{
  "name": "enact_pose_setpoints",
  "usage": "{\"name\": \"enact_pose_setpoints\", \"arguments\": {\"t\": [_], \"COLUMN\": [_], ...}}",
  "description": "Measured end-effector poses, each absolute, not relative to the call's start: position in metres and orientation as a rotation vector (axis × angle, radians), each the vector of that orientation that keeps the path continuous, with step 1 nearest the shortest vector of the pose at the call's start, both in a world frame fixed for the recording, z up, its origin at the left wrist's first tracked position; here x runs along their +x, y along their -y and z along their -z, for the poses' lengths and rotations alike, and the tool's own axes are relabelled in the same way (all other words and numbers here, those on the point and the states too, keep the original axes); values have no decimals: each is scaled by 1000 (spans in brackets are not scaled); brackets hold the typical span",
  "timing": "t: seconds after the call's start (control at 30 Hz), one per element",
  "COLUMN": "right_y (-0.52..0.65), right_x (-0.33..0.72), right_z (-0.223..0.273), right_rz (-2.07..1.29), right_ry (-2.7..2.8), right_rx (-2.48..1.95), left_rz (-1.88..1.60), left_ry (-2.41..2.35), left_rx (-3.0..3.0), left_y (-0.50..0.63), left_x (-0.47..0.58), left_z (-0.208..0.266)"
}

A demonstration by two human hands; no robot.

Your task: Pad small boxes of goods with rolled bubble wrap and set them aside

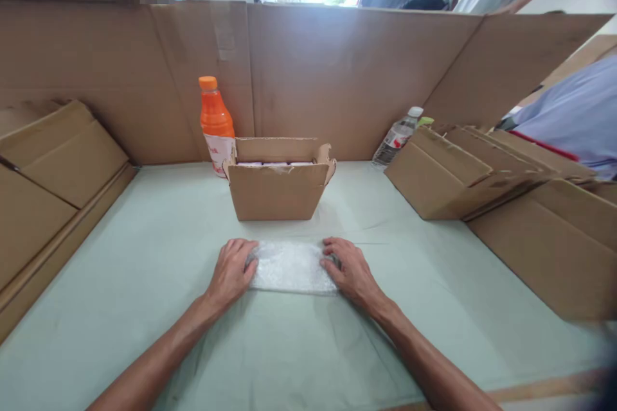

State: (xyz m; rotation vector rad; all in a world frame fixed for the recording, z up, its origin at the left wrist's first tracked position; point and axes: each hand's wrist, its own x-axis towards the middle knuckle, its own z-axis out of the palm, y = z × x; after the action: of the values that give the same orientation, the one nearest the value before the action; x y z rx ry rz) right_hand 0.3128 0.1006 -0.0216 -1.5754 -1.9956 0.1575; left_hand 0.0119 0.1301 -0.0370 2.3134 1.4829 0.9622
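Note:
A flat, whitish, see-through rectangle that looks like bubble wrap (292,267) lies on the pale green table cover in front of me. My left hand (234,264) grips its left end, thumb on the near side and fingers curled over the far side. At the opposite end my right hand (351,270) holds it in the same way, with fingers bent round the edge. Just beyond the wrap stands an open cardboard box (278,191) with its flaps up. Several pale items show just under its rim; their kind I cannot tell.
Behind the box stands an orange-capped bottle (215,122). A clear bottle (396,139) leans at the right rear, beside brown cartons (446,170). A tall cardboard wall (357,70) closes off the back, and more cardboard (67,160) lines the left. People are beyond the wall and at right.

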Motion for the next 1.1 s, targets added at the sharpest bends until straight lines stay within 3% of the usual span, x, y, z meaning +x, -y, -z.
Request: {"name": "enact_pose_setpoints", "arguments": {"t": [0.23,0.33,0.43,0.6,0.83,1.0,1.1], "right_y": [-74,-49,-24,-26,-75,-63,-77], "right_x": [295,308,339,328,212,286,327], "right_z": [-30,-35,-26,-24,4,22,4], "right_rz": [120,102,-29,-49,-326,-286,-268], "right_ry": [1902,2203,2360,2113,2576,2435,2084], "right_rx": [-1158,-1071,-1197,-1457,-1104,-1254,-1505], "left_rz": [-1228,-1092,-817,-1016,-769,-749,-967], "left_ry": [-1452,-1257,-1235,-1386,-1266,-1201,-1229], "left_rx": [2386,2675,2717,2502,2503,2437,2256], "left_y": [-110,-82,-52,-47,-89,-78,-90], "left_x": [-8,-41,-77,-71,-10,-31,-39], "left_z": [-8,-14,-9,-12,16,24,8]}}
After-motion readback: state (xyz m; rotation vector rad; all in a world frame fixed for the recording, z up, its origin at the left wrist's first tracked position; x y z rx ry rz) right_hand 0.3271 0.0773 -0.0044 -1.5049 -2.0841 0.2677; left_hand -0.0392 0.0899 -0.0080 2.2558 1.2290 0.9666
